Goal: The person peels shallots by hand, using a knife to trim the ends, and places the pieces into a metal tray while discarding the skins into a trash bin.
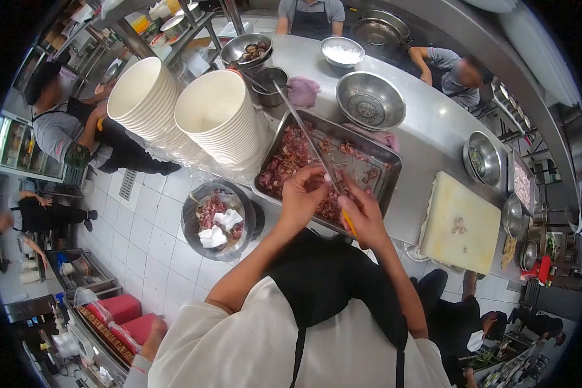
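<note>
My right hand [362, 216] is closed around the yellow handle of a long knife [312, 142], whose blade slants up and away to the left. My left hand [301, 200] pinches a small pale piece [328, 177] against the blade near the handle; its kind is too small to tell. Both hands are over the near side of a metal tray [394, 169]. Reddish-purple and brown scraps, like onion or shallot skins [284, 158], cover much of the tray's bottom.
Stacked white tubs [216, 116] stand left of the tray. A lined bin [191, 226] with scraps is on the floor below. Metal bowls [370, 100] lie beyond the tray, a cutting board [462, 220] to the right. Several people work around the counter, one person [77, 123] at left.
</note>
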